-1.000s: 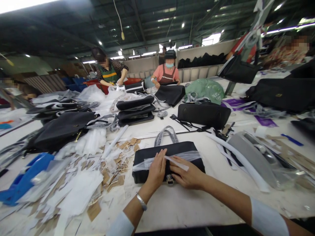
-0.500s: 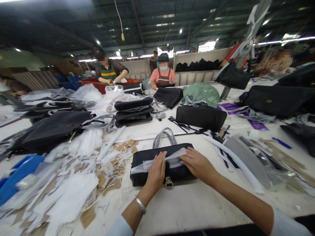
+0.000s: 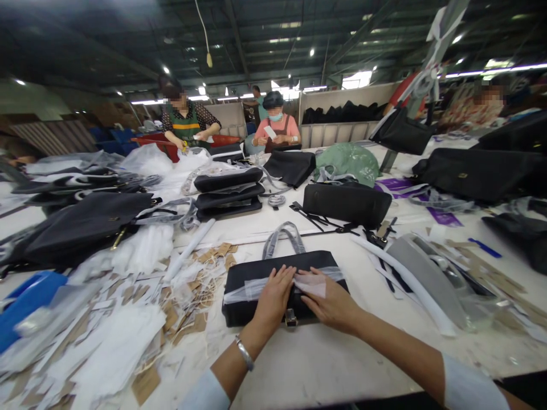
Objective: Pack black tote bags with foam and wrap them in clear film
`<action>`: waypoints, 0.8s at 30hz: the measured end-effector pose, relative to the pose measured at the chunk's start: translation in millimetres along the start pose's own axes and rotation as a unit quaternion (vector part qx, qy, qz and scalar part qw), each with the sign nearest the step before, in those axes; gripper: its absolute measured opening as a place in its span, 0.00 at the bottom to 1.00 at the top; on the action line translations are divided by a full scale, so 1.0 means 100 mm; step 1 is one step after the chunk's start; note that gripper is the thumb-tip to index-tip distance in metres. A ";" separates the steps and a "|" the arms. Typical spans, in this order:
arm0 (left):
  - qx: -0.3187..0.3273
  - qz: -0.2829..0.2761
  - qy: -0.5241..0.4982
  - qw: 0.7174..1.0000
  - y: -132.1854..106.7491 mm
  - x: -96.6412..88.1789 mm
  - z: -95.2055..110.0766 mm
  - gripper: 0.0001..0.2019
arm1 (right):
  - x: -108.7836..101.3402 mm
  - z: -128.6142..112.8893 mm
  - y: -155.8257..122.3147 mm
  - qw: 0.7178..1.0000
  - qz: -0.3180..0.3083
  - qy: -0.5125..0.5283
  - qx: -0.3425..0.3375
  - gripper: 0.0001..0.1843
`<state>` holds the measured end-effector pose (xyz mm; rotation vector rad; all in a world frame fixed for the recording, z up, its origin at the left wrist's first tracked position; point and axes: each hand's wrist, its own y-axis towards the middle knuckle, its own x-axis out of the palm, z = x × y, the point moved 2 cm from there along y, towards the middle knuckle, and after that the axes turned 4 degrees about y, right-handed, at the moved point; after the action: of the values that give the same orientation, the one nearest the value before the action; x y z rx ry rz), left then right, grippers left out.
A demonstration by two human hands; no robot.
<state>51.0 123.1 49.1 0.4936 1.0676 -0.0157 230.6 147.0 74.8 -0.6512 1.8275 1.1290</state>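
Observation:
A black handbag [image 3: 245,270] lies on the white table in front of me, its wrapped grey handle [image 3: 273,242] up at the back. Across its front runs a translucent white strip [image 3: 245,291], and a metal clasp [image 3: 291,317] shows at the lower edge. My left hand [image 3: 276,293] lies flat on the strip at the bag's middle, fingers stretched out. Just to its right, my right hand [image 3: 327,299] rests on the bag with fingers extended. A pale sheet end [image 3: 314,285] overlaps the right fingers. The hands almost touch.
Paper scraps and brown tags [image 3: 119,336] cover the table's left. A blue container [image 3: 32,304] stands beyond them. Stacked black bags [image 3: 228,193] lie ahead. On the right are a white tube [image 3: 410,287] and grey plastic piece [image 3: 412,262]. Two co-workers [image 3: 280,128] work across the table.
My right hand has moved left along the bag, from its right end to beside my left hand. More of the strip's right end now shows. My left hand stays nearly in place.

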 end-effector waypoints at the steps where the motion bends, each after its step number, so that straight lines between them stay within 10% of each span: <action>1: 0.001 -0.002 -0.007 1.000 0.00 0.00 -0.01 0.21 | -0.02 0.00 0.00 1.000 -0.008 0.015 0.006 0.26; 10: 0.023 0.017 -0.018 0.999 -0.04 0.05 -0.06 0.24 | -0.24 0.00 0.16 0.950 0.062 0.206 0.225 0.16; 24: 0.032 0.039 -0.013 0.999 -0.05 0.08 -0.06 0.25 | -0.62 0.19 0.22 0.948 -0.061 0.044 0.310 0.15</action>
<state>48.1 122.5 38.3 0.5907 1.0242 0.0118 251.7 173.2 134.2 -0.4340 2.0396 0.3991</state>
